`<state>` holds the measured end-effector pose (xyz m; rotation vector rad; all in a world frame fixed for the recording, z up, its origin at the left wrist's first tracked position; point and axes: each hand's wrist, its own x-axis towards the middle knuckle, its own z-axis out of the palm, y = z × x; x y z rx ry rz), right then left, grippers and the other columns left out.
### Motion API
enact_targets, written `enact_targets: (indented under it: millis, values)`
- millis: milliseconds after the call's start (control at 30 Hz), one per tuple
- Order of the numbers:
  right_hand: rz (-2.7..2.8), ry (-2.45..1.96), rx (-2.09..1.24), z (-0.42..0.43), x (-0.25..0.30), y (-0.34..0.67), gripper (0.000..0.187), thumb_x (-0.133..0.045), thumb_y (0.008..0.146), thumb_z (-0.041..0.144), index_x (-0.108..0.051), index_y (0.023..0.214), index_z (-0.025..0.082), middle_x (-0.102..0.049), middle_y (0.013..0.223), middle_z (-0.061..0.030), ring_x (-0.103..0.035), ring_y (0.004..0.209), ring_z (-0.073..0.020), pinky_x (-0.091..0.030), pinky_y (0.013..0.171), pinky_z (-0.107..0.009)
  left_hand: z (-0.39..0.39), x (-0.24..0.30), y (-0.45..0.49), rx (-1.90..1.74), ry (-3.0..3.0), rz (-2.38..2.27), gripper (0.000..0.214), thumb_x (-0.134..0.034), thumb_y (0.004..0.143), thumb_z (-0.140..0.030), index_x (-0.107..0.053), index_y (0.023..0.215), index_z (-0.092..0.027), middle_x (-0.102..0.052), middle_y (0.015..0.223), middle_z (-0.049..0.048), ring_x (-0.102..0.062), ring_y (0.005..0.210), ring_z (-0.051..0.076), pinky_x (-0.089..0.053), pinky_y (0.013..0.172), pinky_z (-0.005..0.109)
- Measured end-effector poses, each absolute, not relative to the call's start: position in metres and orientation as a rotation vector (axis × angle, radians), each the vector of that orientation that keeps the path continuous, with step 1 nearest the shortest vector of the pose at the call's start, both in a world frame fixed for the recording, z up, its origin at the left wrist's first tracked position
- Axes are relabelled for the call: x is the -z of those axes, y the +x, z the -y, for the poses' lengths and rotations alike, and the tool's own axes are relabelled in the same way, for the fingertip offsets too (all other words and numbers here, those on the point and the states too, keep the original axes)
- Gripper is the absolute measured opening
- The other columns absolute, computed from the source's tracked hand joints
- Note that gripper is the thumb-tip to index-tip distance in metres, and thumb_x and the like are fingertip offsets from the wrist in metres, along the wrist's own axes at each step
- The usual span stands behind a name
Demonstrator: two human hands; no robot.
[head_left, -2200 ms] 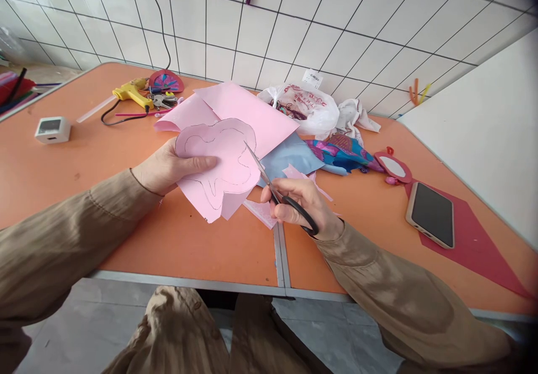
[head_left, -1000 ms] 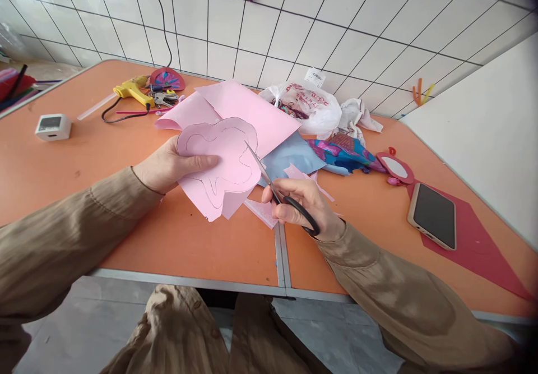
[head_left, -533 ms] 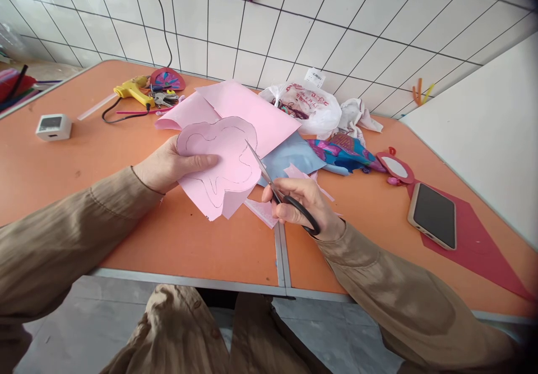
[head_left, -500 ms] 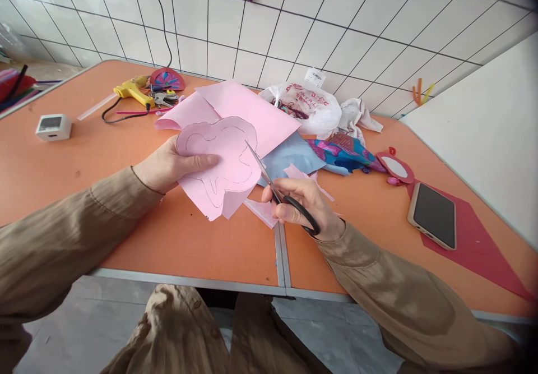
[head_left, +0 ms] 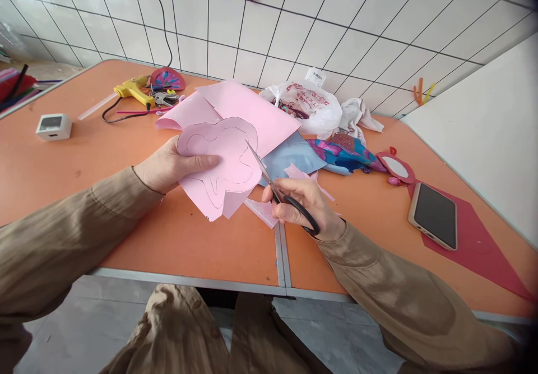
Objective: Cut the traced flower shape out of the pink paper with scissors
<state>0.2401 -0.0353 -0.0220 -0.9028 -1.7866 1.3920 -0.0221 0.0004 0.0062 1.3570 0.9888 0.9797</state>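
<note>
My left hand (head_left: 170, 164) grips a pink foam-like sheet (head_left: 231, 166) by its left side, thumb on top and fingers hidden underneath. Wavy dark outlines are drawn on the sheet, and its upper edge is rounded. In my right hand (head_left: 302, 203) is a pair of scissors (head_left: 263, 166) with black handles. The blades point up and left over the right part of the sheet, near the drawn line; whether they touch it I cannot tell. Behind lies a larger pink sheet (head_left: 256, 110), with pink scraps (head_left: 263, 212) close to my right hand.
A yellow glue gun (head_left: 135, 89) and keys (head_left: 165, 99) lie at the back left, near a small white device (head_left: 54, 127). A white plastic bag (head_left: 321, 107), blue sheet (head_left: 290, 158) and colourful fabric (head_left: 340, 152) sit behind. On the right, a phone (head_left: 435, 217) rests on a red sheet (head_left: 483, 239).
Hardly anything differs. The pink sheet has shifted very slightly to the right, while both hands keep the same hold.
</note>
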Motion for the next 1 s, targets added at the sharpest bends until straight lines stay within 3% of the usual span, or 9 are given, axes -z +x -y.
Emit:
enact_targets:
  millis: [167,333,633,1000]
  values:
    - [1.784,-0.852,-1.389,0.0350,0.0228,0.2406,0.050,-0.076,0.075,0.063,-0.063,0.083,0.016,-0.053,0.061,0.0025,-0.047,0.049,-0.0084,-0.038,0.044,-0.023,-0.0004,-0.0061,-0.0225,-0.991,1.320,-0.954,0.053,-0.086,0.067,-0.038,-0.071,0.113,-0.018,-0.077,0.110,0.0100,-0.069,0.113,0.038,-0.064,0.086,0.043]
    - [1.785,-0.871,-1.392,0.0351,0.0224,0.2409,0.051,-0.077,0.074,0.064,-0.064,0.082,0.015,-0.054,0.061,0.0019,-0.047,0.049,-0.0086,-0.038,0.044,-0.023,-0.0012,-0.0053,-0.0233,-0.978,1.364,-0.977,0.055,-0.086,0.068,-0.041,-0.070,0.116,-0.019,-0.076,0.114,0.0106,-0.067,0.116,0.040,-0.063,0.089,0.046]
    - [1.791,-0.868,-1.386,0.0353,0.0228,0.2416,0.053,-0.075,0.074,0.066,-0.064,0.083,0.015,-0.052,0.062,0.0022,-0.047,0.051,-0.0088,-0.038,0.046,-0.023,-0.0018,-0.0046,-0.0223,-1.034,1.282,-0.906,0.048,-0.089,0.067,-0.033,-0.073,0.109,-0.017,-0.077,0.110,0.0113,-0.070,0.111,0.040,-0.065,0.082,0.043]
    - [1.795,-0.893,-1.394,0.0357,0.0221,0.2405,0.052,-0.076,0.074,0.066,-0.063,0.082,0.016,-0.052,0.060,0.0029,-0.045,0.048,-0.0078,-0.038,0.045,-0.022,-0.0001,-0.0036,-0.0207,-1.078,1.233,-0.913,0.048,-0.091,0.061,-0.030,-0.076,0.105,-0.018,-0.076,0.105,0.0125,-0.071,0.107,0.042,-0.064,0.083,0.048]
